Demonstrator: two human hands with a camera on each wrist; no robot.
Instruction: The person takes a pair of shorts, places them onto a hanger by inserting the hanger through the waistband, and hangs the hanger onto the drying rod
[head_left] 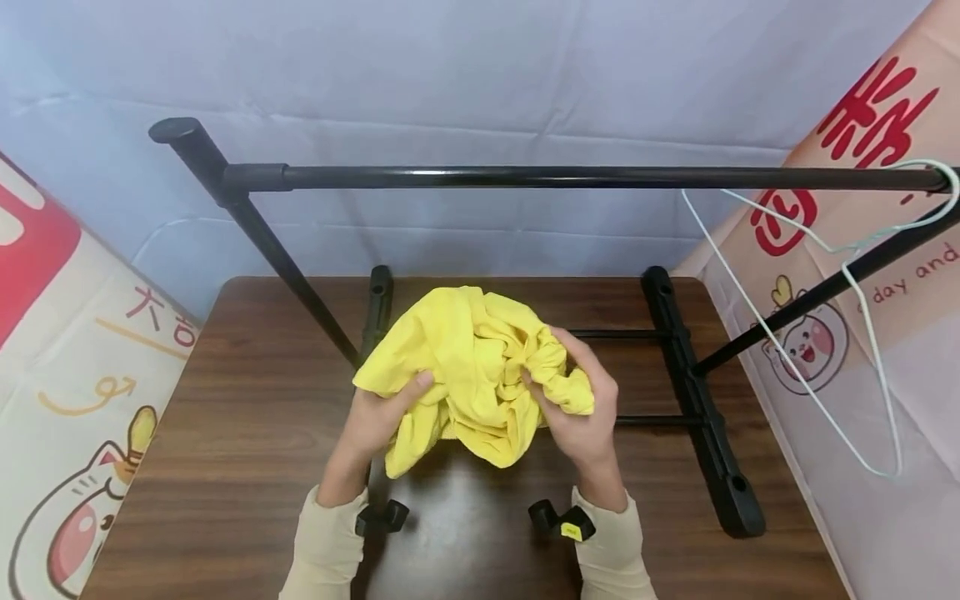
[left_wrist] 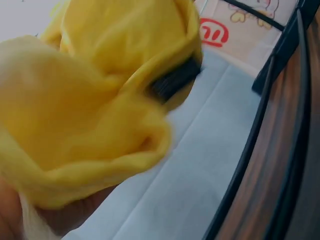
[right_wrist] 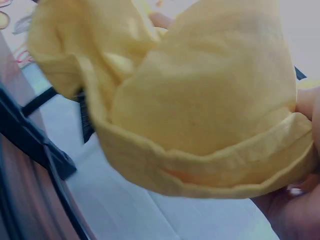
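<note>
A bunched, crumpled piece of yellow cloth is held up over the brown table by both hands. My left hand grips its left side, thumb on top and the other fingers hidden beneath the folds. On the right, my right hand holds a twisted, gathered part of it, with the thumb against the folds. Close up in the left wrist view, the yellow cloth shows a rolled edge and a small dark patch. A folded hem on the cloth faces the right wrist camera.
A black rack stands on the table, its horizontal rail passing beyond the hands. Its right foot lies right of the cloth. A pale green hanger hangs at the rail's right end. Printed sheets and a pale backdrop surround the table.
</note>
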